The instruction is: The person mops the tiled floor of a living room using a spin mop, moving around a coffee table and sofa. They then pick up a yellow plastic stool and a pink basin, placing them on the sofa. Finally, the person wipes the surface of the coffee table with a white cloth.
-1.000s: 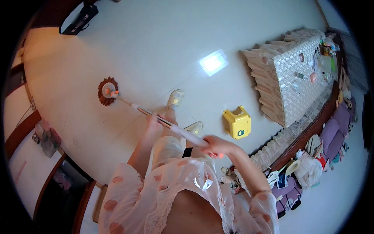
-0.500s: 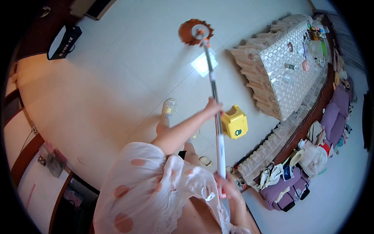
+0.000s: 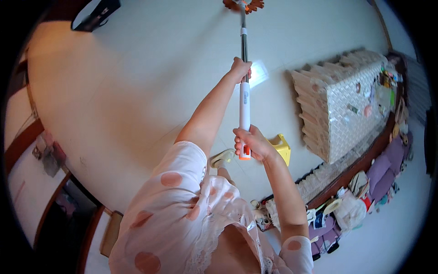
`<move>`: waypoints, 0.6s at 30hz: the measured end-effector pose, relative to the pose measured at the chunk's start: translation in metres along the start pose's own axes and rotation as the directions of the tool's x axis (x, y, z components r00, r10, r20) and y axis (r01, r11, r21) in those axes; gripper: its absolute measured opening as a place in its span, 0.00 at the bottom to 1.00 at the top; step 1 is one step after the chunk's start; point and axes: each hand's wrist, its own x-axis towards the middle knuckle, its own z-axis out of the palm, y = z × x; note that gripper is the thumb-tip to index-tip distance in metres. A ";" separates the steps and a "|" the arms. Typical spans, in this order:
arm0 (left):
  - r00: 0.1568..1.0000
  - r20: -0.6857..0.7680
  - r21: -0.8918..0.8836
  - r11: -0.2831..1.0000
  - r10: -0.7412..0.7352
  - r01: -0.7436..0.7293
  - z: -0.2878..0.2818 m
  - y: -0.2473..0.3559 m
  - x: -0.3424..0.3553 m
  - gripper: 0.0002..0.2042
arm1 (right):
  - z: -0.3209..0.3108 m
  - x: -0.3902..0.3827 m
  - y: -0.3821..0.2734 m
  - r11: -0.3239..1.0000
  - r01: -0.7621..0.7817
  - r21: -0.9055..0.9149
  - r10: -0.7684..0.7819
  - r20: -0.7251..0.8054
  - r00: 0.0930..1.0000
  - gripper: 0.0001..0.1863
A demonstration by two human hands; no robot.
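A long mop (image 3: 245, 105) stretches forward from me, with a white lower handle, a metal shaft and a brown fringed head (image 3: 255, 5) cut off at the top edge. My left hand (image 3: 240, 69) is closed round the metal shaft, arm extended. Lower down, my right hand (image 3: 252, 141) grips the white handle's orange-trimmed end. A slippered foot (image 3: 221, 158) shows below the handle on the pale tiled floor (image 3: 150, 77).
A yellow stool (image 3: 282, 147) is beside my right arm. At right stand a quilted, ruffle-covered table (image 3: 346, 109) holding several small items and a sofa (image 3: 383, 164) with purple cushions and piled clothes. Cabinets (image 3: 23, 196) line the left; a black bag (image 3: 93, 16) lies at upper left.
The mop has swung from pointing left to pointing straight ahead, and its head has travelled up to the top edge. My left arm now reaches much farther forward.
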 end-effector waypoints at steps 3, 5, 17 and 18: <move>0.999 -0.036 -0.044 0.998 0.036 -0.037 -0.055 -0.003 -0.027 0.09 | 0.010 0.014 0.018 0.985 -0.043 -0.168 0.052 0.047 0.998 0.12; 0.997 -0.031 -0.097 0.993 0.066 -0.069 -0.091 -0.020 -0.050 0.10 | 0.015 0.014 0.034 0.955 -0.047 -0.292 0.078 0.093 0.993 0.12; 0.876 -0.416 -0.536 0.844 -0.245 -0.018 -0.303 -0.179 -0.230 0.05 | 0.078 0.003 0.099 0.610 0.041 -0.791 0.445 0.385 0.809 0.11; 0.907 -0.385 -0.415 0.910 -0.170 -0.005 -0.337 -0.179 -0.234 0.04 | 0.095 0.014 0.093 0.606 0.098 -0.789 0.433 0.431 0.792 0.11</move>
